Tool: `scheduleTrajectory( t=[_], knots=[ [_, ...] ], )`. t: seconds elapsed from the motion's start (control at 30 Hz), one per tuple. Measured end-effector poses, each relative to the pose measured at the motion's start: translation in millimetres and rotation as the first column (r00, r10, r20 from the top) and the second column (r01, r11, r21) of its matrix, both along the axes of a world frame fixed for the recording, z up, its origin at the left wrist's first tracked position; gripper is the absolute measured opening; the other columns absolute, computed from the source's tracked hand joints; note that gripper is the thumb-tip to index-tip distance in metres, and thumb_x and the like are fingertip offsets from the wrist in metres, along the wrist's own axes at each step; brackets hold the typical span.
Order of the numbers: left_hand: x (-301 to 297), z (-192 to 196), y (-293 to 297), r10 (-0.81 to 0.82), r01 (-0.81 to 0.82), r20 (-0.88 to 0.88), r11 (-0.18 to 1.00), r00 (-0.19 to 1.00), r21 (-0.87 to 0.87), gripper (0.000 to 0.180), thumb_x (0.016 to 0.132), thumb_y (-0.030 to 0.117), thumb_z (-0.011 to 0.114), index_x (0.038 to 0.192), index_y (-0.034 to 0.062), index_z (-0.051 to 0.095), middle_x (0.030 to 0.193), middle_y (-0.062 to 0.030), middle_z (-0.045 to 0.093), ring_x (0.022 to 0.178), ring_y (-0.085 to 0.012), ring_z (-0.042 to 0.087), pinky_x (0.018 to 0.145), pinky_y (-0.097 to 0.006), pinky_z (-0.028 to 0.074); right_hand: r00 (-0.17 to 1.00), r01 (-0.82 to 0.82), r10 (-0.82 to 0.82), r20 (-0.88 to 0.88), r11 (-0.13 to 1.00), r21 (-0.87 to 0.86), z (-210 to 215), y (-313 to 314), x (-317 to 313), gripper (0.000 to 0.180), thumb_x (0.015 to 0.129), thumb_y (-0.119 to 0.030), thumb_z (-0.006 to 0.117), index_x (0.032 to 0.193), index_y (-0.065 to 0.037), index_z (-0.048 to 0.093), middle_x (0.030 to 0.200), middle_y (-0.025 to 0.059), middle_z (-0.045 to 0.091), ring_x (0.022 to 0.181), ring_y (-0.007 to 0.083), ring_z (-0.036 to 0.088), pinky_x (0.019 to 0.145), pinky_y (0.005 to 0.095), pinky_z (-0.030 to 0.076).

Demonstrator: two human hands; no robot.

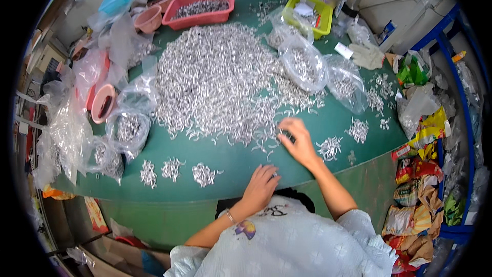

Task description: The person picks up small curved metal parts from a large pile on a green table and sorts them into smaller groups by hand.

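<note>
A broad heap of small curved silvery metal pieces (215,77) covers the middle of the green table. My right hand (298,141) is at the heap's near right edge, thumb and forefinger apart, fingertips by a few loose pieces. Closer to me, my left hand (260,187), with a bracelet at its wrist, rests low over the table near its front edge. Its fingers are bent together, and what they hold, if anything, is too small to make out. To its left sits a small pile of pieces (203,174); right of my right hand lies another small pile (329,149).
A pink basin (200,9) and a yellow-green basket (309,14) stand at the back. Clear plastic bags of pieces (303,67) flank the heap on both sides. A pale glove (367,55) lies at the right. Blue shelving (439,36) stands beyond the table's right side.
</note>
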State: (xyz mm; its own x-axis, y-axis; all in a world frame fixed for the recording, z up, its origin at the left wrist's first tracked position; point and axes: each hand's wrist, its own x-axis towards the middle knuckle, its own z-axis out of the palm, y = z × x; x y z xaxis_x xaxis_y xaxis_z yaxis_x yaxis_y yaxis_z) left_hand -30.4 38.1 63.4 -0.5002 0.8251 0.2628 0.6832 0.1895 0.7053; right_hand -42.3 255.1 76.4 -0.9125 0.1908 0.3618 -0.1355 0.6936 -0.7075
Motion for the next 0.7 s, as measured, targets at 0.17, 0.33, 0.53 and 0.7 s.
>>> scheduleTrajectory(
  t=[0.17, 0.33, 0.53, 0.7],
  knots=[
    [-1.0, 6.3, -2.4, -0.009, 0.009, 0.006, 1.000, 1.000, -0.016, 0.026, 0.080, 0.000, 0.063, 0.106, 0.0018, 0.062, 0.126, -0.0169, 0.052, 0.127, -0.0364, 0.045, 0.108, -0.054, 0.033, 0.982, -0.032, -0.027, 0.188, 0.953, 0.302, 6.2, -14.4, 3.5, 0.056, 0.082, -0.021, 0.072, 0.133, -0.010, 0.053, 0.146, 0.0166, 0.038, 0.135, 0.0388, 0.035, 0.109, 0.0462, 0.031],
    [-1.6, 1.3, -3.4, 0.001, -0.002, 0.029, 1.000, 1.000, 0.027, 0.032, 0.075, -0.008, 0.058, 0.106, 0.0003, 0.062, 0.126, -0.0179, 0.052, 0.125, -0.0362, 0.047, 0.103, -0.048, 0.041, 0.923, -0.285, 0.256, 0.288, 0.957, 0.060, -1.4, -42.0, 12.9, 0.051, 0.086, -0.015, 0.068, 0.134, -0.009, 0.051, 0.152, 0.0173, 0.030, 0.141, 0.0362, 0.028, 0.114, 0.0455, 0.028],
    [-3.5, 6.2, -4.3, -0.008, 0.009, 0.100, 1.000, 0.995, -0.015, 0.041, 0.069, -0.015, 0.053, 0.106, -0.0002, 0.062, 0.126, -0.0172, 0.052, 0.125, -0.0355, 0.047, 0.099, -0.041, 0.045, 0.926, -0.355, 0.361, 0.114, 0.932, -0.070, 10.7, -64.1, -30.8, 0.037, 0.084, -0.008, 0.067, 0.121, -0.005, 0.059, 0.141, 0.0160, 0.044, 0.132, 0.0339, 0.041, 0.110, 0.0420, 0.035],
    [-2.9, 6.7, -4.6, 0.004, -0.005, 0.089, 1.000, 0.996, 0.009, 0.046, 0.066, -0.019, 0.051, 0.107, 0.0005, 0.062, 0.126, -0.0149, 0.051, 0.127, -0.0349, 0.046, 0.099, -0.041, 0.045, 0.989, 0.149, -0.151, -0.007, 0.968, 0.203, 17.8, 3.1, -41.7, 0.018, 0.078, -0.007, 0.071, 0.095, -0.005, 0.066, 0.097, 0.0109, 0.063, 0.097, 0.0317, 0.057, 0.086, 0.0419, 0.044]
  ],
)
